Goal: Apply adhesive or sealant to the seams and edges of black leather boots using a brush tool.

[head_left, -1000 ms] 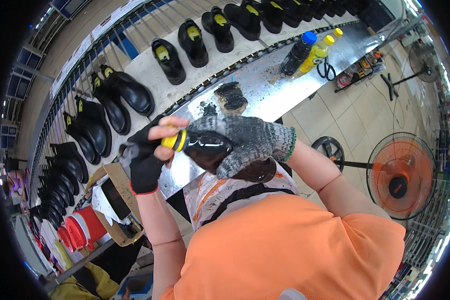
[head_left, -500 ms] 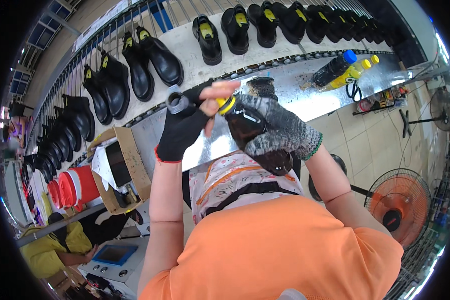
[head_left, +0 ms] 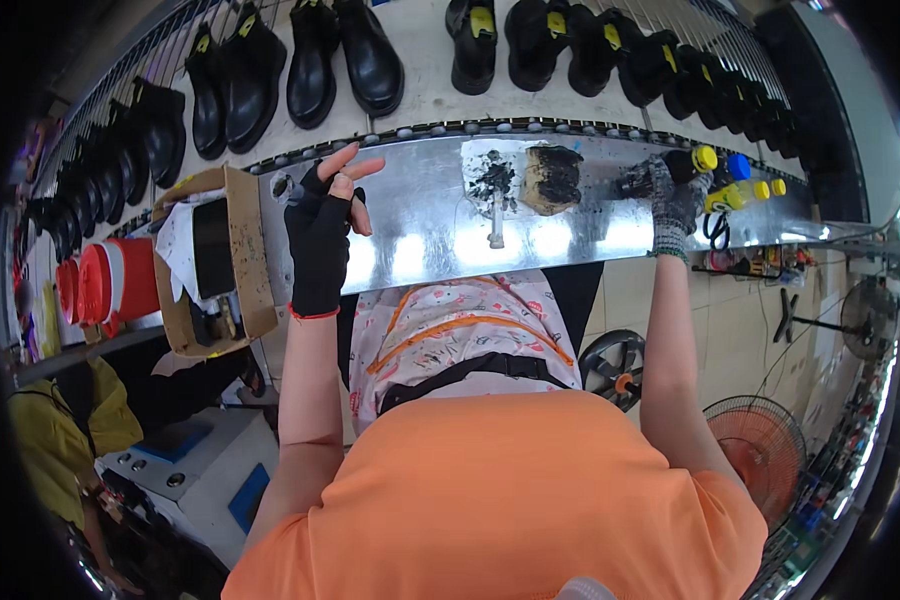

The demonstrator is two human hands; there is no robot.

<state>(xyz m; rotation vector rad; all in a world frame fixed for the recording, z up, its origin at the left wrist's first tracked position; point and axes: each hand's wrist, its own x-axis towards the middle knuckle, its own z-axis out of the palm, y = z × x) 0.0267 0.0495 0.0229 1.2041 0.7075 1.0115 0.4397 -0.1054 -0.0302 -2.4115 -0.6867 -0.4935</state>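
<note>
My left hand (head_left: 320,235), in a black fingerless glove, hovers over the left part of the metal bench with its fingers apart. Just beside it is a small clear cup (head_left: 282,186). In a grey knitted glove, my right hand (head_left: 673,205) is wrapped round a dark bottle with a yellow cap (head_left: 705,158) at the right of the bench. The glove hides much of that bottle. Between my hands lie a white-handled tool with a blackened head (head_left: 496,225), on a white stained patch, and a black-smeared sponge-like block (head_left: 553,180).
Beyond the bench, black boots (head_left: 370,60) line a rack. Bottles with blue (head_left: 738,167) and yellow caps (head_left: 760,190) stand at the right end. At left are a cardboard box (head_left: 250,240) and a red jug (head_left: 120,280). An orange fan (head_left: 755,450) stands at lower right.
The dark bottle has moved from in front of me to the bench's right side with my right hand. My left hand has moved left, away from the bottle. The block and tool are now uncovered.
</note>
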